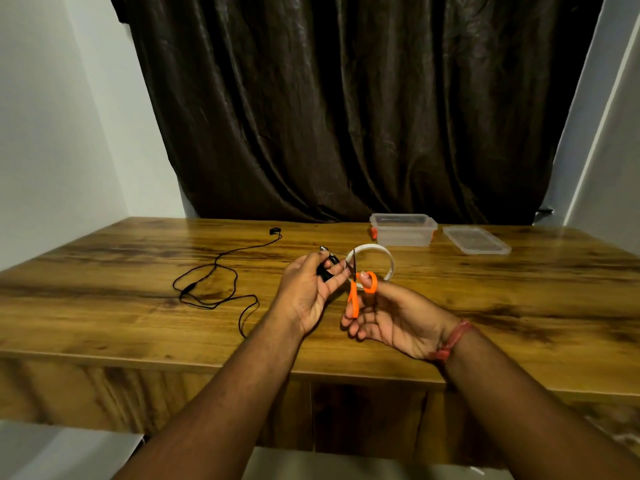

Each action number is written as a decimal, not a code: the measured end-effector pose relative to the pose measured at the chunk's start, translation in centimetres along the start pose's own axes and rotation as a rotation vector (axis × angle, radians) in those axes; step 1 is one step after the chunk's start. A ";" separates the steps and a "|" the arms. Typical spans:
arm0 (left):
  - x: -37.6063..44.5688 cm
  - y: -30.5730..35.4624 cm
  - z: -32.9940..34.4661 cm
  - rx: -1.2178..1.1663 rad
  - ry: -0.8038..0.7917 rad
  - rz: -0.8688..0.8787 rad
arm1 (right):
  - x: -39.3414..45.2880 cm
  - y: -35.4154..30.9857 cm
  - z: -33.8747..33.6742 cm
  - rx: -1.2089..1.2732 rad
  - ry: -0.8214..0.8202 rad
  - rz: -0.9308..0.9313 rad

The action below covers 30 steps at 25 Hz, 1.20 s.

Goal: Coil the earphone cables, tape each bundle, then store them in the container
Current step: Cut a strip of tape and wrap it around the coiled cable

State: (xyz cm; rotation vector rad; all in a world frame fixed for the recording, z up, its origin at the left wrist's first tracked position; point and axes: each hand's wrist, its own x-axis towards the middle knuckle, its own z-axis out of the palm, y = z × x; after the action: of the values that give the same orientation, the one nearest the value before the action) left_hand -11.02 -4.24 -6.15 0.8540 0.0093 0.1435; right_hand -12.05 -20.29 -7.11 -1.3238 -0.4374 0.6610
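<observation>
Cable [214, 282] sprawls loose and uncoiled at left of centre on the table [104, 271], one earbud lying at its far end, so this set seems not yet started. Just right of it, mid-frame, the left hand [306, 292] curls its fingers round a small black bundle [327, 270], presumably an earphone already coiled, raised above the table so that tape can be cut at it. Directly beside that, the right hand [384, 317] holds orange scissors [358, 289], thumb through one loop and fingers curled behind the other, blades pointing up and slightly parted close to the bundle; whether a strip of tape lies between the blades is too fine to tell. Behind the blades a white tape roll [381, 259] lies on the table within easy reach. Farther back, right of centre, the clear container [403, 230] stands open, its lid [476, 240] set flat just to its right, likely left off so bundles can go straight in. Nothing clear shows inside it. The step in hand looks like cutting tape for the first bundle.
</observation>
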 end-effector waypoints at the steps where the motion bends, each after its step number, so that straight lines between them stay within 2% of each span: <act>1: -0.1 0.0 0.0 0.011 -0.003 0.004 | 0.1 0.1 -0.2 0.037 -0.016 0.002; 16: 0.4 -0.6 -0.3 0.101 -0.060 -0.010 | 0.4 0.5 -0.7 0.072 -0.043 -0.028; 23: 0.3 -0.7 -0.2 0.109 -0.062 -0.006 | 0.3 0.8 -0.8 0.078 0.011 -0.074; 30: 0.7 -0.5 -0.4 0.045 0.011 0.034 | -0.6 0.1 -0.7 -0.025 -0.005 0.016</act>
State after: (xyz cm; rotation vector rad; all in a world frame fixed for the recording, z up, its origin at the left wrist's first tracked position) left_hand -10.29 -4.21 -6.78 0.8990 0.0086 0.1800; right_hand -12.07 -21.20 -7.29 -1.3512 -0.4407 0.6736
